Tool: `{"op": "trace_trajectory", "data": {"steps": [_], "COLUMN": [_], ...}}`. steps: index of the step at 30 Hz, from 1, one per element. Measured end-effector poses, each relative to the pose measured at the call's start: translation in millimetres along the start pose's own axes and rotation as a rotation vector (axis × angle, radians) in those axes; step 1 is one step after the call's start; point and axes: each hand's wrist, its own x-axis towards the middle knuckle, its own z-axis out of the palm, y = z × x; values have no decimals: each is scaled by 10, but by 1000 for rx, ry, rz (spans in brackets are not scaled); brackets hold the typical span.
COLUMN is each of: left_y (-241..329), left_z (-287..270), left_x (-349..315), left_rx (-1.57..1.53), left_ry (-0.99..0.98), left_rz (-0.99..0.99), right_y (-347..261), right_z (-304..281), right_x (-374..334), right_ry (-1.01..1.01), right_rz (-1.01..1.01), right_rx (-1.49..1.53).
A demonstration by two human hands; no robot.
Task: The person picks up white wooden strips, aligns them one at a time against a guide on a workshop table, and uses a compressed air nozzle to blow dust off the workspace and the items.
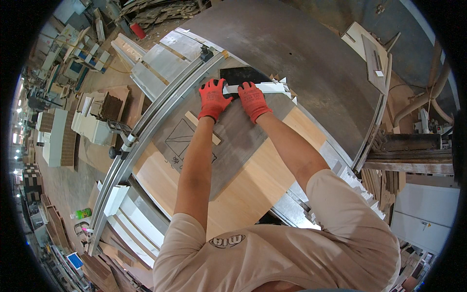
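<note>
Where the white strip (272, 88) lies near twelve o'clock on the grey board (241, 146), the right hand (253, 100) holds it, fingers curled; the left hand (214, 99) bends its fingers at nine o'clock, grip unclear.

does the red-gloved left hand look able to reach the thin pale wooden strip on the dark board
Probably yes: the pale wooden strip lies near the left hand, its far end uncovered, though the left forearm hides its middle.
</note>
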Motion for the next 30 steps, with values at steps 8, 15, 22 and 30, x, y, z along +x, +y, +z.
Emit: {"op": "trace_trajectory", "data": {"steps": [8,15,22,30], "left_y": [70,57,50,108], "left_z": [-93,-93,-52,-55], "left_x": [1,-14,-48,-18], "left_rx": [-1,-22,-55,-35], "left_ry": [-46,-23,81,16], "left_rz": [-19,-10,17,-31], "right_y": [61,59,64,95], "right_z": [244,271,274,413], "right_x": [62,70,47,49], "right_ry": [141,166,198,326], "right_rz": [-16,-14,-16,-15], "right_rx": [57,58,66,82]}}
